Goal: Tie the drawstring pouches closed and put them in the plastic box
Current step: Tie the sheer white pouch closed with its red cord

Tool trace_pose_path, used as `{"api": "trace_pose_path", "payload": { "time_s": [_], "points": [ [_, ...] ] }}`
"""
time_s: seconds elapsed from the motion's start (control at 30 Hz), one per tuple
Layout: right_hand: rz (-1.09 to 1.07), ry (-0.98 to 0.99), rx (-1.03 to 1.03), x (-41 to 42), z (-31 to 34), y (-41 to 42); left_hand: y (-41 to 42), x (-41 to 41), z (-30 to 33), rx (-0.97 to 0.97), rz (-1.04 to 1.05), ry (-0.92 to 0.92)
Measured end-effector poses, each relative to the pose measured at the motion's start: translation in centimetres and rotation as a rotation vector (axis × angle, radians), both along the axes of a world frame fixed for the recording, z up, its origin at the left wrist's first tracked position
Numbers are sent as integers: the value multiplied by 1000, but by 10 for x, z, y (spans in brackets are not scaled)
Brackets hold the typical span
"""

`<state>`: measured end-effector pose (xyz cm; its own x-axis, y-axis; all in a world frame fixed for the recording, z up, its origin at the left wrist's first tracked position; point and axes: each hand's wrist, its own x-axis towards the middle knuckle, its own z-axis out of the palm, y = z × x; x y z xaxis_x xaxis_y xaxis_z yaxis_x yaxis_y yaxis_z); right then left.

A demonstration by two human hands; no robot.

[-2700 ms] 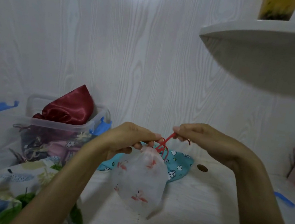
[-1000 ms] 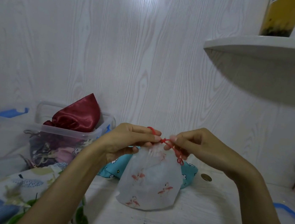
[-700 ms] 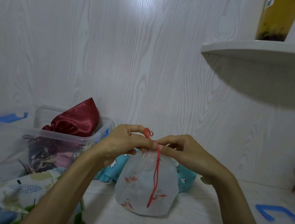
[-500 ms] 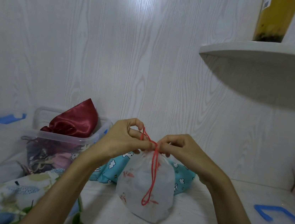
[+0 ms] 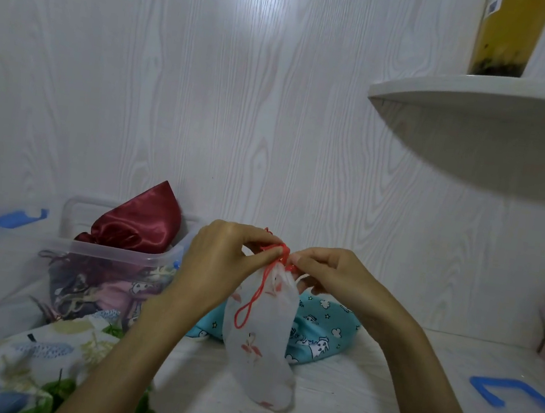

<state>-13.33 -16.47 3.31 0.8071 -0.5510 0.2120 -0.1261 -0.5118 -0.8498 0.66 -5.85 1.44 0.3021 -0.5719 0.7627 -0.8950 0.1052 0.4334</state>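
My left hand [image 5: 219, 265] and right hand [image 5: 331, 278] pinch the red drawstring [image 5: 253, 296] at white flamingo pouch's [image 5: 261, 339] neck, above table | knot unfinished | plastic box [image 5: 114, 252] holds earlier pouches | teal pouch [image 5: 321, 332] waits.

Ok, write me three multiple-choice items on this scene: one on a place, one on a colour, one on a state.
1. Where does the dark red satin pouch lie?
A. in the plastic box
B. on the shelf
C. under the teal pouch

2. What colour is the cord of the white flamingo pouch?
A. blue
B. red
C. white

3. How is the white flamingo pouch held?
A. lying flat, untouched
B. by one hand only
C. at its neck by both the left hand and the right hand

Answers: 1 A, it sticks up above the box rim; 2 B, a red loop hangs down its front; 3 C, both hands' fingers pinch the gathered top.
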Motion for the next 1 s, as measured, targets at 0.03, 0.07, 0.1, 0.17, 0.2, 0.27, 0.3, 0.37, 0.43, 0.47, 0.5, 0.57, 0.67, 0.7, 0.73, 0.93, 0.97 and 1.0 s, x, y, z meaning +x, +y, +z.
{"api": "trace_pose_path", "payload": {
  "time_s": [0.03, 0.07, 0.1, 0.17, 0.2, 0.27, 0.3, 0.37, 0.43, 0.47, 0.5, 0.57, 0.67, 0.7, 0.73, 0.93, 0.97, 1.0],
  "points": [
    [-4, 2, 62, 1, -1, -1, 0, -1, 0, -16, 15, -47],
    [-8, -4, 110, 2, -2, -1, 0, -1, 0, -32, 42, -96],
    [-7, -17, 144, 2, -3, -2, 0, 0, 0, -49, 76, -143],
    [-6, -50, 160, 0, -4, -3, 0, 1, -1, -61, 118, -202],
    [-18, -61, 126, -1, -4, -4, 0, 1, -1, -51, 122, -210],
    [-64, -81, -36, 0, -5, -4, 1, 2, 0, -7, 93, -183],
    [-79, -108, -141, 2, -5, -4, 2, 2, 1, 20, 67, -149],
    [-111, -198, -329, 5, -6, -3, 4, 5, 5, 58, 13, -73],
    [-158, -270, -425, 4, -7, -5, 6, 10, 6, 47, 13, -46],
    [-182, -284, -410, 3, -7, -8, 6, 12, 6, 34, 37, -53],
    [-189, -292, -327, 2, -7, -9, 7, 13, 5, 25, 54, -49],
    [-80, -354, 24, 5, -6, -10, 6, 15, 4, 7, 28, 24],
    [188, -499, 595, 12, -8, -9, 2, 16, 0, -38, -21, 111],
    [227, -515, 718, 13, -9, -9, 2, 18, -2, -37, -17, 108],
    [245, -509, 797, 14, -11, -9, 2, 20, -4, -23, -14, 100],
    [34, -55, 298, 4, -12, -12, 3, 32, -13, 139, 43, 82],
    [-13, 57, 148, 2, -10, -11, 4, 34, -14, 174, 42, 81],
    [-32, 142, 60, 0, -8, -10, 4, 36, -14, 215, 36, 80]
  ]
}}
